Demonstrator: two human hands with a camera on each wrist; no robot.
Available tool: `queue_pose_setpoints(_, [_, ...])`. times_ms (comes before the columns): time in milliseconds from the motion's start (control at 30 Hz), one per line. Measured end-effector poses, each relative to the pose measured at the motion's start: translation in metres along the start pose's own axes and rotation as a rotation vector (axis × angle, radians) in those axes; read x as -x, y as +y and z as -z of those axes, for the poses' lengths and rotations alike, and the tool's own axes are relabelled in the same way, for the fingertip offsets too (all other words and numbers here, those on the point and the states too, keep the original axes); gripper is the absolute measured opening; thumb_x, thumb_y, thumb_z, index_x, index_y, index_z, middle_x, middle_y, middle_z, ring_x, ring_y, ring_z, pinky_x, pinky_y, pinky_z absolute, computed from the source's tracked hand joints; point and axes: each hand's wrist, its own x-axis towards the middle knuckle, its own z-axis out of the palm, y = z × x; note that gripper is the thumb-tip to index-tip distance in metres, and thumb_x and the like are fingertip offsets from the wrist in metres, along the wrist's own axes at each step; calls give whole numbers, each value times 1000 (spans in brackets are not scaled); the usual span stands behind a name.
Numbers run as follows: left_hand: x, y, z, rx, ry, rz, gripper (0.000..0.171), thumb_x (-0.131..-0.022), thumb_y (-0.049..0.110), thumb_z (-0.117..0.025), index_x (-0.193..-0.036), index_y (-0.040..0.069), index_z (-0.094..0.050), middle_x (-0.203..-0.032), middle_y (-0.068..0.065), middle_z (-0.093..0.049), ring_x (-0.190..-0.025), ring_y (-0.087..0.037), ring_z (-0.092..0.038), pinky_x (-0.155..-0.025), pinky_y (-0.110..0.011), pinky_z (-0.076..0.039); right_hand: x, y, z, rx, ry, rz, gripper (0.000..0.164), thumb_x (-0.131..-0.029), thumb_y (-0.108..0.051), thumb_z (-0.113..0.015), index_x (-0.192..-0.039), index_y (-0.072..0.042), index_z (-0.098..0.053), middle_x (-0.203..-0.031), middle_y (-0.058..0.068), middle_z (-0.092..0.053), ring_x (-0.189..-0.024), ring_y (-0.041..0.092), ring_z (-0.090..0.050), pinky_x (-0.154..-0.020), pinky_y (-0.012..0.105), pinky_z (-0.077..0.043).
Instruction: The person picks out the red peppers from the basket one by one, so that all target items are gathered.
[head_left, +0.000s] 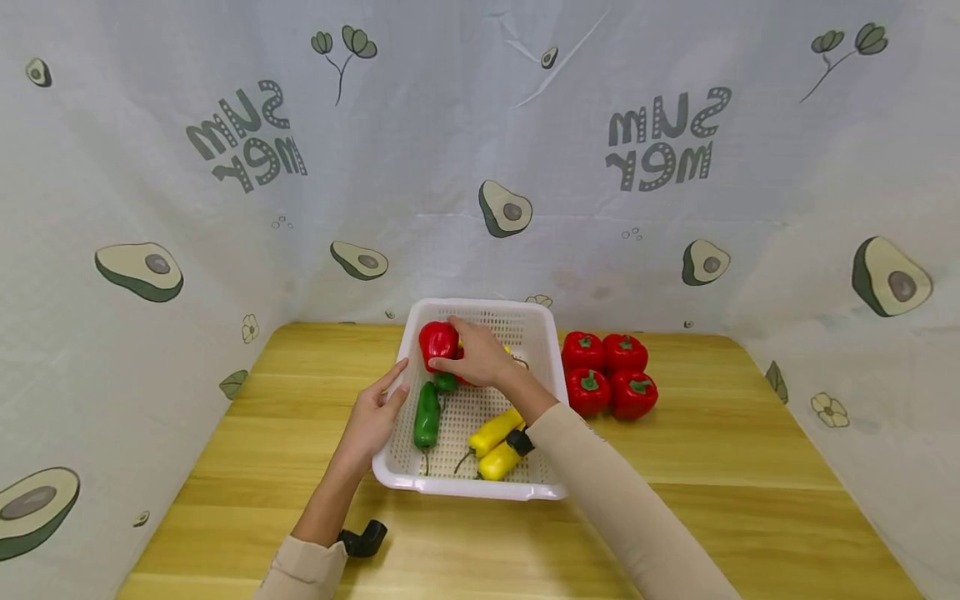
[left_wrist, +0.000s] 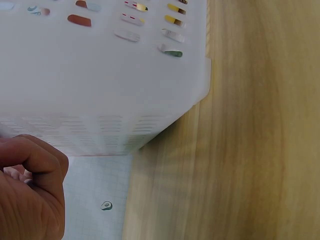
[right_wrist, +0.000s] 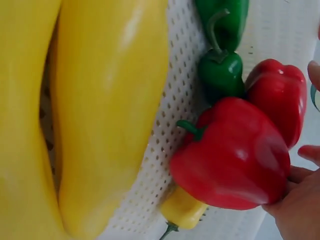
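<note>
Fingers (head_left: 392,377) of the left hand (head_left: 372,421) clasped the white basket (head_left: 465,485) at its rim, a green pepper (head_left: 427,417) just inside! Yellow peppers (head_left: 491,433) lay below the right wrist (head_left: 535,400); beyond, the right hand (head_left: 482,354) pinched a red pepper (head_left: 437,343) in the basket, four red bell peppers (head_left: 633,396) out to its right!

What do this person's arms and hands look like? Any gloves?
Both arms wear long beige sleeves. The left hand and right hand are bare, with no gloves. A small, rounded black piece shows beside each cuff; what it is, I cannot tell.
</note>
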Motion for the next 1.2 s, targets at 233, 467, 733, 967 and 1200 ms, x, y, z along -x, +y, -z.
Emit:
queue_pose_setpoints(233, [1,0,0,9,-1,1,52,-108,32,-54,-159,28,-41,-117,-32,-71,-96,-40,-76,-70,-52,-66,1,-2,-3,37,3,-48,88,-91,-49,-74,-160,-11,-34,-160,15,-42,-140,34,-49,-115,52,-48])
queue_pose_setpoints(467, [1,1,-1,6,0,10,52,-109,29,-52,-159,27,-41,-120,-32,-70,-98,-41,-75,-71,-52,-66,1,-2,-5,-12,3,-18,79,-88,-49,-77,-152,-16,-44,-145,13,-55,-125,30,-57,-105,47,-57])
queue_pose_setpoints(733, [0,4,-2,10,-4,22,52,-110,23,-50,-160,23,-40,-117,-35,-69,-99,-45,-74,-74,-55,-65,2,-3,-4,-51,-14,-6,66,-96,-46,-69,-148,-15,-45,-136,12,-63,-119,29,-60,-100,43,-60])
queue_pose_setpoints(967, [-1,0,-1,18,-5,9,52,-109,28,-52,-159,28,-41,-118,-32,-70,-98,-42,-75,-73,-52,-65,4,-3,-3,-83,-20,7,60,-93,-45,-73,-142,-17,-52,-134,9,-64,-120,27,-58,-100,43,-59])
queue_pose_setpoints(1200, [-2,-2,-1,32,-8,4,52,-109,29,-53,-159,28,-41,-112,-33,-71,-96,-42,-75,-73,-52,-66,3,-3,-2,-145,34,46,57,-92,-41,-74,-138,-19,-50,-131,8,-66,-115,26,-62,-102,44,-58])
